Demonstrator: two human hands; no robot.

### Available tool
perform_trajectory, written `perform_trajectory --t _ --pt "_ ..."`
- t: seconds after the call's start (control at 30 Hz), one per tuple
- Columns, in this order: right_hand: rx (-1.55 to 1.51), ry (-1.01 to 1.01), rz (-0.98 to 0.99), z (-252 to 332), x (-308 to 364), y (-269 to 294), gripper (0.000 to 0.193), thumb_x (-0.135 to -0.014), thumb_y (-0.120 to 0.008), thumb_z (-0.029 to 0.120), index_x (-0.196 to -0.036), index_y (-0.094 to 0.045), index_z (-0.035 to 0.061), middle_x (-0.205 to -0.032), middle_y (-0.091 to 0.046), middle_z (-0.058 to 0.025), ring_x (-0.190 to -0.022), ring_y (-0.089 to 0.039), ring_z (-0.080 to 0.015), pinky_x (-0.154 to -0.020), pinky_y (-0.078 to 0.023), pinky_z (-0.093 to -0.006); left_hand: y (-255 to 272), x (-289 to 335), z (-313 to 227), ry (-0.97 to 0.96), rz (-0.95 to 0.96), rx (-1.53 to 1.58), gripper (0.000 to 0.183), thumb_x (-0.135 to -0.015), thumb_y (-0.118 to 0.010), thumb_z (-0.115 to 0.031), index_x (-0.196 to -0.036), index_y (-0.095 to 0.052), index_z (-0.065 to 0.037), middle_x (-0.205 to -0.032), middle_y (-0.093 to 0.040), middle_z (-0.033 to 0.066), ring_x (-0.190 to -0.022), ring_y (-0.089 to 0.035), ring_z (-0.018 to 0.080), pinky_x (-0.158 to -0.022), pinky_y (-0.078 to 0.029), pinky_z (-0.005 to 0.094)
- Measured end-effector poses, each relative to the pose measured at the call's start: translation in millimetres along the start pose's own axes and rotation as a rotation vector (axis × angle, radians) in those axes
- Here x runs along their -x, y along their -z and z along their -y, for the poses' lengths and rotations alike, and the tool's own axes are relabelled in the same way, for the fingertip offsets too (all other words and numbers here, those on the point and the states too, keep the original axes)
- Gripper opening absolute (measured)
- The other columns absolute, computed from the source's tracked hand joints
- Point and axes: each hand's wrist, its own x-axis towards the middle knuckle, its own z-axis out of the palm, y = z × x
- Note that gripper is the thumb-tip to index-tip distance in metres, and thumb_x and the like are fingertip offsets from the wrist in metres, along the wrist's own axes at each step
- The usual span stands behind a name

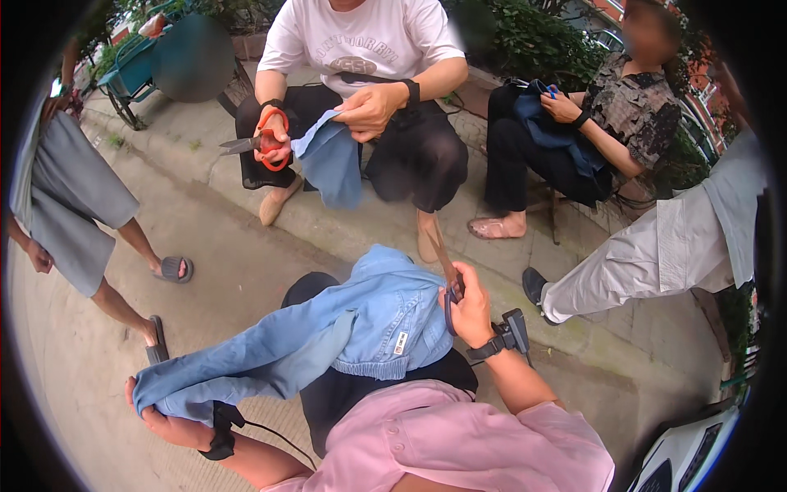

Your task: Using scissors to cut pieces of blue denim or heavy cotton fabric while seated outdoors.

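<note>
A light blue denim garment point(381, 320) lies across my lap, with a gathered elastic edge and a small white label. One long end of it stretches out to the left. There my left hand point(168, 422) is closed round that end, its fingers partly hidden by the cloth. My right hand point(469, 310) grips a pair of scissors point(443, 252) with dark handles, beside the right end of the garment. Their blades point up and away from me, clear of the cloth; whether they are parted I cannot tell.
Opposite, a seated person holds orange-handled scissors point(275, 139) and a blue cloth point(332, 164). Another seated person at the far right handles dark blue cloth point(541, 123). People stand at left and right. A teal cart point(135, 66) is at the back left, a white vehicle point(689, 451) at the lower right.
</note>
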Motion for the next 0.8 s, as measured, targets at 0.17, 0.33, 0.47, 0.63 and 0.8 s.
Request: perform_trajectory --t 0.17,0.33,0.47,0.63,0.8 --pt "-0.051 -0.103 -0.13 -20 -11 1 0.047 -0.075 -0.065 -0.001 -0.118 -0.048 0.0024 -0.075 -0.053 -0.0035 -0.066 -0.05 -0.0115 -0.061 -0.044 -0.0256 2 -6 -8 -0.045 -0.116 -0.074 0.047 -0.098 -0.034 -0.026 -0.133 -0.044 0.004 -0.132 -0.047 0.014 -0.117 -0.048 0.0232 -0.098 -0.038 0.036" --pt "-0.099 -0.184 -0.186 -35 -14 4 0.045 -0.076 -0.062 -0.001 -0.118 -0.048 0.0016 -0.084 -0.056 -0.0029 -0.073 -0.054 -0.01 -0.067 -0.044 -0.0235 24 -26 1 0.04 -0.185 0.008 0.044 -0.098 -0.039 -0.026 -0.131 -0.048 0.001 -0.127 -0.051 0.0132 -0.111 -0.053 0.0234 -0.096 -0.04 0.036" --pt "-0.139 -0.106 -0.264 -40 -19 10 0.046 -0.075 -0.063 -0.001 -0.119 -0.048 0.0023 -0.08 -0.056 -0.0047 -0.07 -0.054 -0.0126 -0.065 -0.045 -0.0259 31 -32 13 -0.015 -0.17 -0.065 0.043 -0.097 -0.043 -0.025 -0.131 -0.049 0.0 -0.124 -0.053 0.0129 -0.107 -0.055 0.0235 -0.093 -0.043 0.0358" --pt "-0.276 0.001 -0.461 -41 -40 34 0.043 -0.081 -0.059 -0.006 -0.122 -0.045 -0.0007 -0.098 -0.058 -0.0057 -0.085 -0.055 -0.0084 -0.074 -0.045 -0.0194 49 -61 31 0.014 -0.29 -0.017 0.04 -0.093 -0.053 -0.022 -0.126 -0.054 0.0 -0.117 -0.057 0.0128 -0.098 -0.059 0.0219 -0.086 -0.048 0.0359" --pt "-0.364 -0.006 -0.472 -21 -50 42 0.038 -0.083 -0.059 -0.005 -0.119 -0.047 0.0005 -0.093 -0.058 -0.004 -0.083 -0.055 -0.0077 -0.075 -0.044 -0.019 69 -77 39 -0.01 -0.35 -0.052 0.035 -0.093 -0.052 -0.021 -0.12 -0.057 0.0 -0.108 -0.061 0.0137 -0.093 -0.061 0.0227 -0.081 -0.05 0.036"
